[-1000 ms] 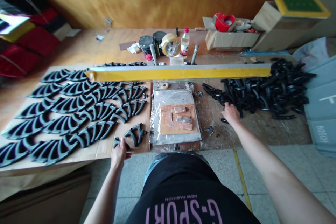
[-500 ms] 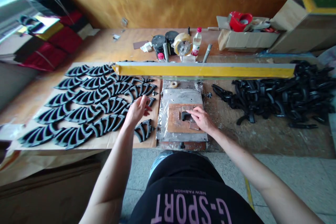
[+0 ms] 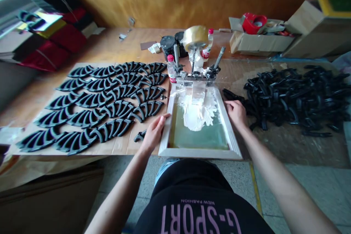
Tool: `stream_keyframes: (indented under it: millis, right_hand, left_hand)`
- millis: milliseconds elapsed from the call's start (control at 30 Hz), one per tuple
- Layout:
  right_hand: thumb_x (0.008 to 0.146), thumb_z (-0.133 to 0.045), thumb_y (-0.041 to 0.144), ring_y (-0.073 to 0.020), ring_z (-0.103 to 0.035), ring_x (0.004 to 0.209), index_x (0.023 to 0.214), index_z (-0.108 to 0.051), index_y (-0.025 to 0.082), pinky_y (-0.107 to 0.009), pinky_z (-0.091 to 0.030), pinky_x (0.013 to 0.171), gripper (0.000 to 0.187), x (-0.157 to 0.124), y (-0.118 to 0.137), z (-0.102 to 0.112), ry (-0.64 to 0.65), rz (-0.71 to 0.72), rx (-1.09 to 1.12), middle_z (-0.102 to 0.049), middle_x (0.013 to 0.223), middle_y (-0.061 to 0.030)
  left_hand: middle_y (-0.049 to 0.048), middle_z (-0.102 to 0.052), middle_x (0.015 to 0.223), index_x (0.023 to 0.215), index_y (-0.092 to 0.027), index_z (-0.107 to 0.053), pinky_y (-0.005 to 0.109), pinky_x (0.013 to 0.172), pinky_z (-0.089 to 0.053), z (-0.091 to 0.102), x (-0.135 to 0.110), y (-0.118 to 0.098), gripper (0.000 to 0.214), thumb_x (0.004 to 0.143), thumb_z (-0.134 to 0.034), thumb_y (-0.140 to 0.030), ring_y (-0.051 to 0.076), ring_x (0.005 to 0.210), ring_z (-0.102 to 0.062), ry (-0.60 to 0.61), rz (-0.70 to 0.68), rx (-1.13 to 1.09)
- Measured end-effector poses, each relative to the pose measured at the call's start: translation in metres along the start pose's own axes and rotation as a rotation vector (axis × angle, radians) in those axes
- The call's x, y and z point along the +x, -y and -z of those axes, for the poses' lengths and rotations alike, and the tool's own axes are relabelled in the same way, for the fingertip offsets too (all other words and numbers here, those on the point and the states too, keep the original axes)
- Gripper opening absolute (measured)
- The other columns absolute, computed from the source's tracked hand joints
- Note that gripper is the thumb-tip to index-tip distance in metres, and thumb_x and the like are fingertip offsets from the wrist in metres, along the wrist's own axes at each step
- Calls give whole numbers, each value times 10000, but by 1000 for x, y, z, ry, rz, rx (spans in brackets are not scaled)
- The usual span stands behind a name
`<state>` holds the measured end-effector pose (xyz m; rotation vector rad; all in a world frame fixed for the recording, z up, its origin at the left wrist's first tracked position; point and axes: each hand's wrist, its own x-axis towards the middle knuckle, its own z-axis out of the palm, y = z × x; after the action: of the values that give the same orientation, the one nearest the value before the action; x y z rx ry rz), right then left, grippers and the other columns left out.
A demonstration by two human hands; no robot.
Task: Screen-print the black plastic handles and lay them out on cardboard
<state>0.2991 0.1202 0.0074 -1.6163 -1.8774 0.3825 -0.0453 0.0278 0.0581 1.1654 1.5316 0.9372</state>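
A screen printing frame (image 3: 200, 153) with pale metal sides lies lowered in front of me. White ink (image 3: 196, 117) is smeared over the upper half of its green mesh. My left hand (image 3: 155, 131) is closed at the frame's left side, thumb and fingertips on the edge. On the opposite side my right hand (image 3: 236, 112) has its fingers curled against the frame's edge. Close to the left hand lies a curved black part (image 3: 139, 136), partly covered by that hand. The board and the black part under the frame are hidden from view.
Rows of curved black parts (image 3: 85, 117) lie on cardboard to the left. A heap of black parts (image 3: 296, 95) is on the right. Behind the frame stand a hinge clamp (image 3: 196, 76), a tape roll (image 3: 195, 38), bottles and dark cans (image 3: 167, 44). An open box (image 3: 255, 42) sits farther back.
The screen frame has swung down from its raised position and covers the board. My left hand left the laid-out parts and my right hand left the black part; both moved to the frame's sides.
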Motion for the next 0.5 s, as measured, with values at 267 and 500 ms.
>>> stream_keyframes:
  millis: [267, 500]
  right_hand:
    - [838, -664, 245, -286, -554, 1035, 1086, -616, 162, -425, -456, 906, 266, 43, 99, -36, 216, 282, -213, -610, 1080, -133]
    - [852, -497, 51, -205, -557, 885, 931, -658, 175, -292, -416, 714, 218, -19, 83, -20, 531, 747, -215, -650, 896, -75]
  left_hand:
    - [-14, -620, 764, 1462, -246, -410, 217, 552, -386, -22, 18, 80, 690, 848, -547, -532, 120, 608, -524, 11, 99, 95]
    - [16, -661, 823, 1392, -207, -487, 223, 570, -403, -21, 18, 85, 666, 831, -557, -561, 145, 657, -573, 23, 138, 15]
